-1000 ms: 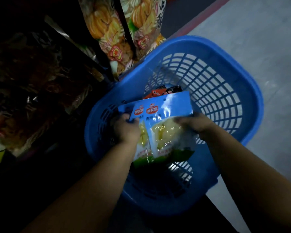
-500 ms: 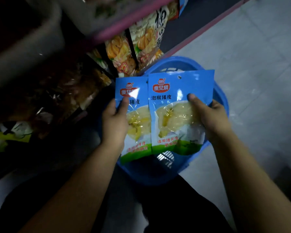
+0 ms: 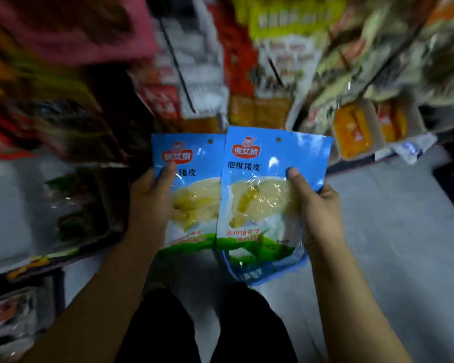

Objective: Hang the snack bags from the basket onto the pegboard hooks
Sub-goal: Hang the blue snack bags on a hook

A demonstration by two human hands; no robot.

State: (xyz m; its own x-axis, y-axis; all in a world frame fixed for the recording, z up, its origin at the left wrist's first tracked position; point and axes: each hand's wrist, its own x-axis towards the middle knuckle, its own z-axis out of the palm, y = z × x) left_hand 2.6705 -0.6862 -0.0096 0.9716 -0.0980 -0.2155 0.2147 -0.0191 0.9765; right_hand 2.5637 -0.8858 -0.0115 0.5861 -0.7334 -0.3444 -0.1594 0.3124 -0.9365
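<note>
Two blue snack bags are up in front of the shelves, one in each hand. The left hand [image 3: 148,203] grips the left bag [image 3: 192,189] by its left edge, thumb pressed on the front, and the right hand [image 3: 317,205] grips the right bag [image 3: 268,189] the same way from its right edge, thumb on the clear window. The right bag overlaps the left one a bit along the middle (both have a small hang hole at the top). Behind them the hanging packs [image 3: 247,74] on the display are heavily blurred, so I can't pick out the hooks. Grey floor [image 3: 393,231] below, dark trouser legs [image 3: 168,331] at the bottom.
</note>
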